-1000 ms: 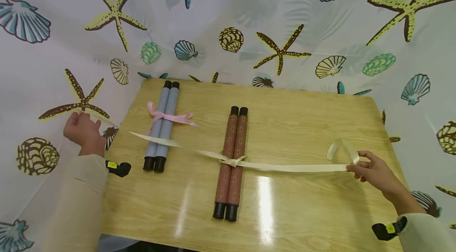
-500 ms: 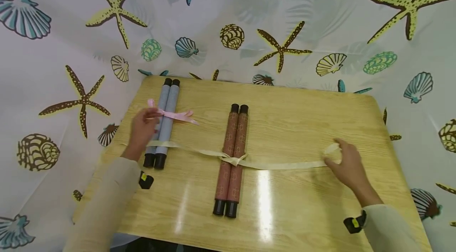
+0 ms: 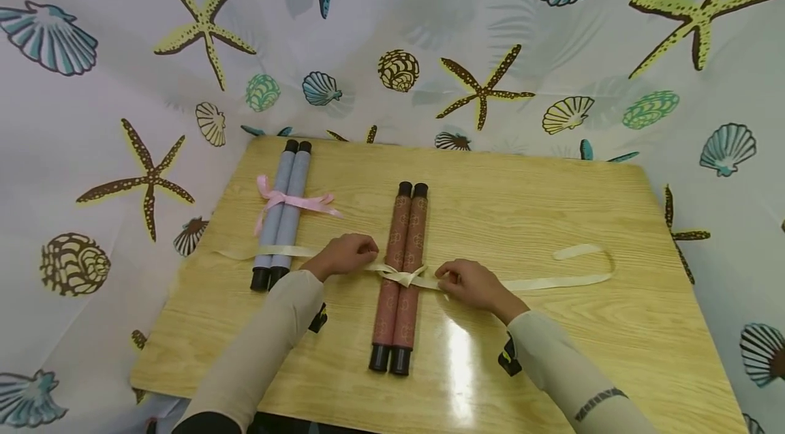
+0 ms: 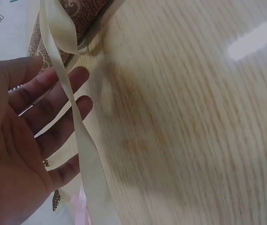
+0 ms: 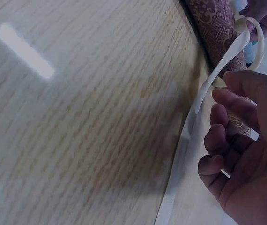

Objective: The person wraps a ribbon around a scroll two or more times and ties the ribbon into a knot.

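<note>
Hanging beside the cream ribbon, two bare hands, one to each side of the tied brown rolls.

Left grip (image 3: pixel 343 254): fingers parted and loosely bent, pinching nothing; the ribbon crosses in front of them in the left wrist view, contact uncertain.

Right grip (image 3: pixel 473 284): thumb and forefinger apart, the remaining fingers loosely curled and holding nothing; the ribbon passes just beside the fingertips.

Cream ribbon (image 3: pixel 555 282), one length: tied round the brown rolls near their middle in a knot (image 3: pixel 405 278). Left tail crosses the lower part of the blue-grey rolls; right tail runs past the right grip, then hooks back on itself.

Brown rolls (image 3: pixel 401 229), two: patterned, black-capped at both ends, lying side by side between the hands.

Blue-grey rolls (image 3: pixel 286 226), two: likewise black-capped, lying side by side farther left, bound with a pink ribbon (image 3: pixel 300 202) tied in a bow.

Sleeves, pale, two: left sleeve (image 3: pixel 276 335); right sleeve (image 3: pixel 564 352), with a dark striped mark. A small black device with yellow marking at each wrist.

Worktop (image 3: pixel 533 209): yellowish wood grain, with a bright reflection near the front.

Cloth (image 3: pixel 356 18): white, printed with starfish and shells, hanging behind and at both sides.
</note>
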The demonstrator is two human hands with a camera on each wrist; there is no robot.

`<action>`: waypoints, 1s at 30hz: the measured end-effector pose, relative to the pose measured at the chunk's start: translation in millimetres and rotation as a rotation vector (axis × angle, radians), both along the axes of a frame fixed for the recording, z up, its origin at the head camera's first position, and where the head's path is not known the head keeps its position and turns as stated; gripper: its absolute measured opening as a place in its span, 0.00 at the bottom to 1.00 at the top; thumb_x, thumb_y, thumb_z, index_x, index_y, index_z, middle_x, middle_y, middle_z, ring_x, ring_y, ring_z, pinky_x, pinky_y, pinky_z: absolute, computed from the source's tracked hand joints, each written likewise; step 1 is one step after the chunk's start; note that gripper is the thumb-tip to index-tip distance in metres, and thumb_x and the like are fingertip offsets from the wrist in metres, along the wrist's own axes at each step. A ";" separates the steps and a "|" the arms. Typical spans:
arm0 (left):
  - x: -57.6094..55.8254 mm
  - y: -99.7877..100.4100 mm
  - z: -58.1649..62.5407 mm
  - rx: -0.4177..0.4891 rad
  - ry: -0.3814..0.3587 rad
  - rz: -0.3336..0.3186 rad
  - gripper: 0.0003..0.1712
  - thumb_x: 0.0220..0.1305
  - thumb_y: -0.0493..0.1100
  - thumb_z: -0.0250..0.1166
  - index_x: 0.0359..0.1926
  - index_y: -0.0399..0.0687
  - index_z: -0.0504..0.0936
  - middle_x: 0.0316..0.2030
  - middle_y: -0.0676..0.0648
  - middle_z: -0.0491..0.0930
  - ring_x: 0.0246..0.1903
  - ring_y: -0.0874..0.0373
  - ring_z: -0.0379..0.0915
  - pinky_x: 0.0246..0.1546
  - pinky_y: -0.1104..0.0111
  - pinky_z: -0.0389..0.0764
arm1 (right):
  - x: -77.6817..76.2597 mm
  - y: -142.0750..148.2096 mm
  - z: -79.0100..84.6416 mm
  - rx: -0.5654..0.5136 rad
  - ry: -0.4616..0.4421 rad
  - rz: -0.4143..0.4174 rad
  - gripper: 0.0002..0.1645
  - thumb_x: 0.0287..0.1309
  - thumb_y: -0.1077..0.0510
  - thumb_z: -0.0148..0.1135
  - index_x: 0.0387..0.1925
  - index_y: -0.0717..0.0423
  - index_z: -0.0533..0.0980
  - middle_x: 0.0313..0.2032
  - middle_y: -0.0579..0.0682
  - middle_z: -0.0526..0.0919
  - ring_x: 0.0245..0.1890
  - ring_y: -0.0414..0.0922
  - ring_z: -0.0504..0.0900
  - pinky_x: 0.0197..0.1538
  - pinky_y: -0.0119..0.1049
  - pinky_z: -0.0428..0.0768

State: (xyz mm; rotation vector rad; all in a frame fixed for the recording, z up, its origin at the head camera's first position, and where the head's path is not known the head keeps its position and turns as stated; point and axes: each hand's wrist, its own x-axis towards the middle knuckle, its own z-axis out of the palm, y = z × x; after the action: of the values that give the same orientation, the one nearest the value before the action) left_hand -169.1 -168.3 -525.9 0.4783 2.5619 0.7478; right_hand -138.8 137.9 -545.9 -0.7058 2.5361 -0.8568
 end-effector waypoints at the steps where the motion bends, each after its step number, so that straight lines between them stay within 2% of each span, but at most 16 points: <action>1: -1.0 -0.3 0.1 -0.003 -0.003 -0.007 0.14 0.74 0.47 0.56 0.49 0.45 0.84 0.46 0.44 0.85 0.46 0.51 0.81 0.50 0.54 0.79 | -0.8 -0.2 -2.0 -0.003 -0.007 0.001 0.16 0.68 0.55 0.59 0.50 0.58 0.82 0.29 0.47 0.82 0.24 0.36 0.72 0.31 0.33 0.72; 5: -3.9 -5.4 -1.4 0.005 -0.032 -0.036 0.14 0.73 0.47 0.57 0.45 0.46 0.86 0.42 0.45 0.86 0.38 0.56 0.79 0.41 0.61 0.77 | -2.9 -0.7 -8.0 -0.032 -0.041 0.025 0.17 0.68 0.53 0.60 0.52 0.59 0.82 0.25 0.48 0.82 0.20 0.36 0.70 0.29 0.31 0.69; 7: -4.7 -8.8 -2.8 0.031 -0.051 -0.052 0.13 0.72 0.47 0.58 0.43 0.45 0.86 0.39 0.45 0.86 0.34 0.59 0.76 0.38 0.65 0.76 | -2.7 -1.8 -10.0 -0.041 -0.044 0.038 0.18 0.68 0.52 0.61 0.52 0.58 0.82 0.27 0.48 0.82 0.22 0.35 0.71 0.30 0.31 0.70; 9: -5.3 -11.9 -3.7 0.066 -0.062 -0.069 0.12 0.71 0.46 0.60 0.41 0.44 0.87 0.37 0.44 0.86 0.31 0.61 0.75 0.36 0.67 0.75 | -2.5 -3.9 -11.2 -0.038 -0.022 0.044 0.16 0.67 0.51 0.62 0.48 0.56 0.83 0.29 0.47 0.83 0.25 0.34 0.72 0.32 0.30 0.72; 13: -8.0 -15.9 -1.9 0.140 -0.038 -0.092 0.10 0.70 0.42 0.62 0.38 0.41 0.87 0.34 0.43 0.86 0.28 0.64 0.71 0.34 0.70 0.74 | -3.7 -8.0 -8.4 -0.014 0.047 0.015 0.09 0.67 0.53 0.62 0.39 0.53 0.84 0.33 0.47 0.81 0.30 0.36 0.73 0.36 0.33 0.74; 15: -10.2 -18.5 1.2 0.173 -0.017 -0.077 0.10 0.70 0.40 0.61 0.38 0.39 0.86 0.32 0.42 0.85 0.27 0.63 0.69 0.34 0.69 0.73 | -6.4 -7.6 -4.4 -0.028 0.048 -0.020 0.09 0.69 0.55 0.60 0.37 0.55 0.82 0.33 0.48 0.81 0.30 0.38 0.73 0.36 0.35 0.74; 18: -13.3 -25.4 7.8 0.204 0.002 -0.019 0.10 0.73 0.40 0.59 0.38 0.38 0.83 0.30 0.41 0.81 0.25 0.61 0.65 0.33 0.68 0.70 | -11.5 -1.8 3.2 -0.098 -0.003 -0.075 0.10 0.74 0.56 0.54 0.39 0.58 0.77 0.33 0.53 0.83 0.27 0.40 0.73 0.35 0.35 0.72; 23: -15.1 -48.4 12.5 0.173 0.046 0.028 0.10 0.73 0.39 0.58 0.37 0.38 0.81 0.27 0.45 0.77 0.24 0.60 0.64 0.33 0.67 0.68 | -17.5 19.9 11.0 -0.199 -0.113 -0.094 0.13 0.77 0.58 0.47 0.42 0.65 0.73 0.28 0.60 0.82 0.22 0.41 0.74 0.30 0.33 0.73; 26: -12.9 -64.3 10.5 0.158 0.048 0.031 0.10 0.73 0.37 0.57 0.35 0.37 0.80 0.24 0.49 0.73 0.23 0.61 0.62 0.33 0.67 0.67 | -18.1 35.3 9.9 -0.202 -0.140 -0.085 0.13 0.76 0.59 0.47 0.41 0.67 0.71 0.25 0.59 0.77 0.22 0.40 0.72 0.29 0.32 0.73; 30: -7.0 -79.5 6.0 0.146 0.054 0.039 0.11 0.72 0.35 0.56 0.33 0.35 0.80 0.22 0.48 0.72 0.22 0.60 0.62 0.33 0.66 0.67 | -17.4 48.9 4.2 -0.189 -0.181 -0.072 0.12 0.76 0.59 0.49 0.40 0.67 0.72 0.24 0.54 0.74 0.22 0.39 0.68 0.30 0.32 0.70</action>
State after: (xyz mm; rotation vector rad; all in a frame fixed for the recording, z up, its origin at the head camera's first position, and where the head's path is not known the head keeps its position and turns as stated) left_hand -176.1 -247.8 -519.9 0.5013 2.5846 0.9531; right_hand -156.2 186.8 -541.7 -0.5664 2.3530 -1.1431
